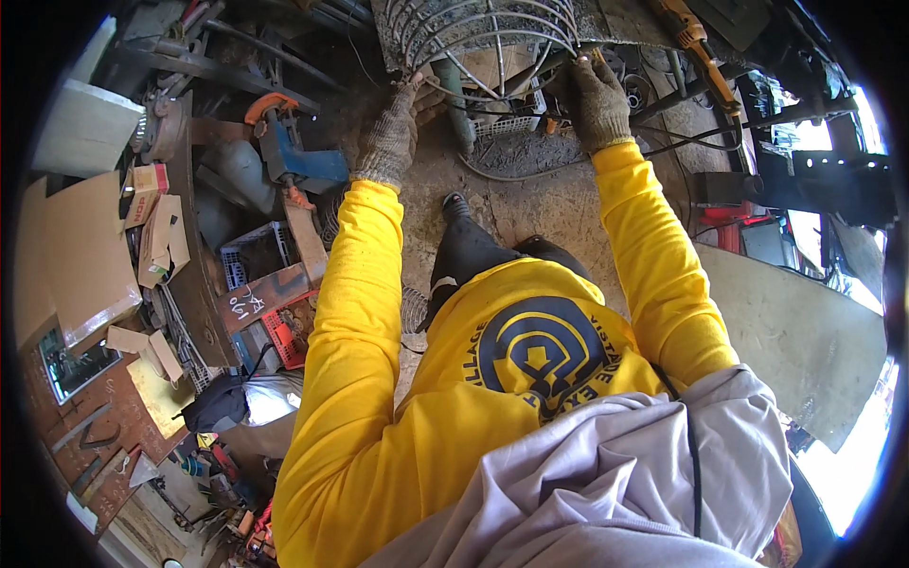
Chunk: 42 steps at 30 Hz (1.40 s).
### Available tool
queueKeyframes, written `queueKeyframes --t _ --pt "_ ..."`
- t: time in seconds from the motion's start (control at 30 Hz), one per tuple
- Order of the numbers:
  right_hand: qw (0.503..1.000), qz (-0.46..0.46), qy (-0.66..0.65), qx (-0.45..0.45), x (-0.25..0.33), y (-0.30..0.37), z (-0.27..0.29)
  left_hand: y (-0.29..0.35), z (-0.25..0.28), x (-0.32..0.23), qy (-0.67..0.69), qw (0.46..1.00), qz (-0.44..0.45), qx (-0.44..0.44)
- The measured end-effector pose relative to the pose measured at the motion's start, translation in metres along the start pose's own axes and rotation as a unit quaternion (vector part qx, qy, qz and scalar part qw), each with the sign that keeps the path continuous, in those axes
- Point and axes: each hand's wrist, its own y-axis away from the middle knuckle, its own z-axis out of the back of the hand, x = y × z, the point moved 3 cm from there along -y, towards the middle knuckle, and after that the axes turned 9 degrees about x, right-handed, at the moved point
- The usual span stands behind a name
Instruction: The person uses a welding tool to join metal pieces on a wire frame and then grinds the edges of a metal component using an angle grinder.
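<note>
Wire frame (496,47), curved: left end held in your left hand (389,140), right end in your right hand (600,102); bars arch between and beyond.

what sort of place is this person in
Probably a cluttered metalworking workshop, judging by the curved silver wire frame at the top, the long orange handheld power tool to its right, and the blue metal machine with an orange curved guard at upper left.
</note>
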Motion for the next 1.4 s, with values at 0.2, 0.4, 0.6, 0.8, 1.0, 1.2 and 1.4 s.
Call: queueKeyframes --t 0.2,0.4,0.6,0.8,1.0,1.2,1.4 --pt "1.000 -0.008 0.026 -0.015 0.006 0.002 0.000 -0.003 0.001 0.005 0.056 0.998 -0.004 0.014" --pt "0.998 0.008 0.054 -0.018 0.010 0.005 -0.002 0.019 -0.024 -0.023 -0.282 0.955 0.003 -0.092" --pt "0.999 0.001 0.052 -0.011 0.014 0.006 0.000 -0.012 0.018 0.015 -0.227 0.972 -0.047 -0.040" --pt "0.999 -0.009 0.050 -0.004 0.013 0.005 -0.004 -0.030 0.058 0.035 -0.120 0.992 -0.035 -0.001" --pt "0.994 -0.021 0.108 -0.021 0.018 0.010 -0.001 0.001 0.000 -0.002 -0.313 0.946 0.021 -0.085" --pt "0.993 -0.027 0.116 -0.013 0.008 0.004 0.012 0.002 0.005 -0.005 -0.497 0.864 0.000 -0.085" --pt "1.000 -0.015 0.023 -0.006 0.009 0.015 0.005 -0.017 0.031 0.027 -0.068 0.994 -0.055 0.059"
